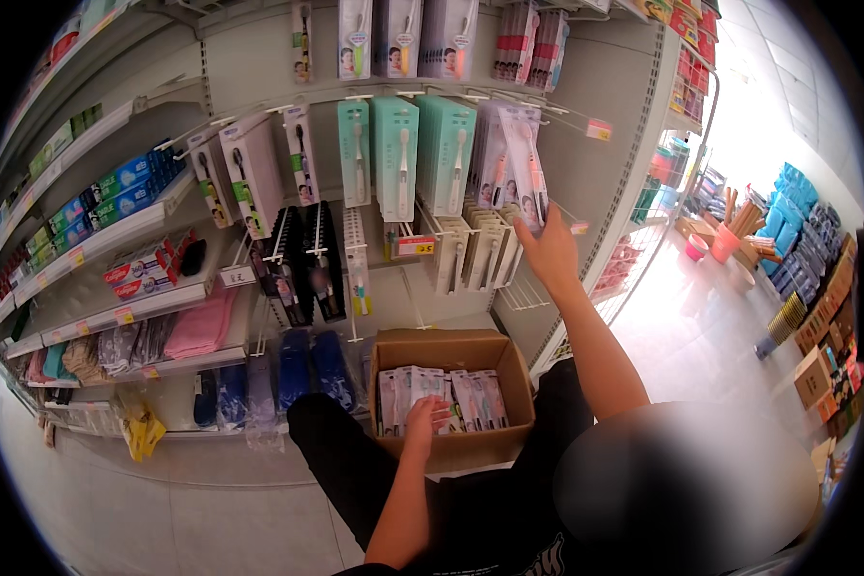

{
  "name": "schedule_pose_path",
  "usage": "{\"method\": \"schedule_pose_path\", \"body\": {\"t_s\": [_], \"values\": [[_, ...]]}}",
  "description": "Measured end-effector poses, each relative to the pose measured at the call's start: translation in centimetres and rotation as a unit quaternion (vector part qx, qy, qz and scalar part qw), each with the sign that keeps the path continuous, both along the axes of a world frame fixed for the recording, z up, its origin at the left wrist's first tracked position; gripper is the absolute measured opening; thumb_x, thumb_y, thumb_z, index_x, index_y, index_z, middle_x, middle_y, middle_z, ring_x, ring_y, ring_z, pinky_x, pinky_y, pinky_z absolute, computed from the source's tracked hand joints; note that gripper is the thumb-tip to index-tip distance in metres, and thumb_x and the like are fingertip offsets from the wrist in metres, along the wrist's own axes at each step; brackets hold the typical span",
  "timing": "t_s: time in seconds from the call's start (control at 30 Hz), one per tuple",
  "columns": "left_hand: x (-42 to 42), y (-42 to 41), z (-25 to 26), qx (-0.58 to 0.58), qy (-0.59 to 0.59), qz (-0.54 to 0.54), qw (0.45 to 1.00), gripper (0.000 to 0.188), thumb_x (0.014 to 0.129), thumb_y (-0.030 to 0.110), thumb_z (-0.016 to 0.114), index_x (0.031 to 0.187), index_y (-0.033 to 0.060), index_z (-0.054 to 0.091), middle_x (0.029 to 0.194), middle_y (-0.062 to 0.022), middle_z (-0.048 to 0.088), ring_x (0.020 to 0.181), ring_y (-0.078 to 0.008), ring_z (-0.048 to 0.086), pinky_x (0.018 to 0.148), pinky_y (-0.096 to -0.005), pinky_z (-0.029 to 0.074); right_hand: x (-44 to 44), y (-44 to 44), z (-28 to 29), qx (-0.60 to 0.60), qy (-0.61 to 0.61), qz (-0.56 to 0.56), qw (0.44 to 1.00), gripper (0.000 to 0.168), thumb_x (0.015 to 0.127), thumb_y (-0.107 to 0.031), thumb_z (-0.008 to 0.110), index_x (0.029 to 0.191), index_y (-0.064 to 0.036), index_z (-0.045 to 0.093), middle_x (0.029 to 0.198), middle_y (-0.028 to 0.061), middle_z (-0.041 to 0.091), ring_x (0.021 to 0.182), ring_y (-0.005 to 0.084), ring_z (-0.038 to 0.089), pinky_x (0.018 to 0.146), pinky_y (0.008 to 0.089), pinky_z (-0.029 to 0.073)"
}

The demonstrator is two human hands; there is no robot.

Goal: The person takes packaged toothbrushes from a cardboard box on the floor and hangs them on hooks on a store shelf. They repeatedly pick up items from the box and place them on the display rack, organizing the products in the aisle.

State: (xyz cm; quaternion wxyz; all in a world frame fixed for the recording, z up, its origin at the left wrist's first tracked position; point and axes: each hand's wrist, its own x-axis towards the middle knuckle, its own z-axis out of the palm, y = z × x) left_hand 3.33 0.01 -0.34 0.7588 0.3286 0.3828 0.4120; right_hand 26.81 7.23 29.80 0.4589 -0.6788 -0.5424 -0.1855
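Observation:
My right hand (pixel 549 243) grips the lower end of a packaged toothbrush (pixel 525 147) in a pale lilac pack. The pack tilts in front of a row of similar lilac packs (pixel 491 155) on a display hook; whether its top is on the hook cannot be made out. Low in front of me, my left hand (pixel 426 420) hangs over an open cardboard box (pixel 450 448), fingers apart and nothing seen in them. Packaged toothbrushes (pixel 479 396) stand in rows inside that box. Whether the left fingers touch these packs is unclear.
Mint-green toothbrush packs (pixel 397 155) hang left of the lilac ones, with beige packs (pixel 452 263) below. Wire hooks (pixel 529 299) jut out under my right hand. Toothpaste boxes (pixel 126 180) line the left shelves. An upright side panel (pixel 623 155) bounds the bay at right.

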Motion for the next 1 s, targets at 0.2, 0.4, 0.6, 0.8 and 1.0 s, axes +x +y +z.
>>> {"method": "schedule_pose_path", "body": {"t_s": [0.2, 0.4, 0.6, 0.8, 1.0], "values": [[0.2, 0.0, -0.4, 0.003, 0.007, 0.001, 1.000, 0.029, 0.095, 0.032, 0.044, 0.109, 0.0072, 0.052, 0.101, -0.0087, 0.064, 0.087, -0.0190, 0.063, 0.075, -0.0299, 0.047, -0.2, 0.7, 0.2, -0.086, 0.016, -0.014, 0.996, 0.055, 0.079, -0.043, 0.063, 0.104, 0.004, 0.049, 0.094, 0.0258, 0.062, 0.088, 0.0420, 0.060, 0.074, 0.0482, 0.048], [0.3, -0.2, -0.2, 0.006, 0.017, 0.003, 1.000, 0.030, 0.095, 0.031, 0.045, 0.110, 0.0067, 0.052, 0.101, -0.0086, 0.064, 0.087, -0.0188, 0.063, 0.076, -0.0298, 0.047, 1.3, 3.5, -0.2, -0.134, -0.019, -0.019, 0.991, 0.058, 0.075, -0.047, 0.064, 0.103, 0.003, 0.052, 0.094, 0.0248, 0.063, 0.089, 0.0407, 0.060, 0.075, 0.0483, 0.048], [0.2, -0.1, -0.3, -0.006, 0.033, -0.003, 0.999, 0.032, 0.095, 0.033, 0.046, 0.110, 0.0056, 0.052, 0.103, -0.0089, 0.063, 0.087, -0.0184, 0.062, 0.075, -0.0286, 0.047, 1.5, 7.5, 0.4, -0.220, -0.003, -0.016, 0.975, 0.063, 0.072, -0.052, 0.066, 0.101, 0.004, 0.054, 0.099, 0.0251, 0.062, 0.096, 0.0391, 0.060, 0.080, 0.0466, 0.047], [0.0, -0.1, 0.3, 0.011, 0.029, 0.013, 0.999, 0.029, 0.093, 0.032, 0.048, 0.107, 0.0063, 0.053, 0.102, -0.0090, 0.063, 0.086, -0.0175, 0.062, 0.074, -0.0289, 0.047, 1.2, 10.5, 1.3, -0.238, 0.026, -0.033, 0.970, 0.073, 0.071, -0.056, 0.067, 0.110, 0.003, 0.051, 0.107, 0.0239, 0.061, 0.102, 0.0383, 0.059, 0.084, 0.0462, 0.047], [-0.2, 0.5, -1.6, 0.004, 0.002, 0.035, 0.999, 0.025, 0.094, 0.028, 0.047, 0.104, 0.0064, 0.054, 0.098, -0.0091, 0.063, 0.084, -0.0182, 0.062, 0.069, -0.0266, 0.048, -1.1, 10.0, -3.2, -0.039, 0.027, -0.046, 0.998, 0.064, 0.078, -0.039, 0.066, 0.119, 0.003, 0.043, 0.099, 0.0199, 0.059, 0.098, 0.0376, 0.057, 0.081, 0.0436, 0.047]]}}
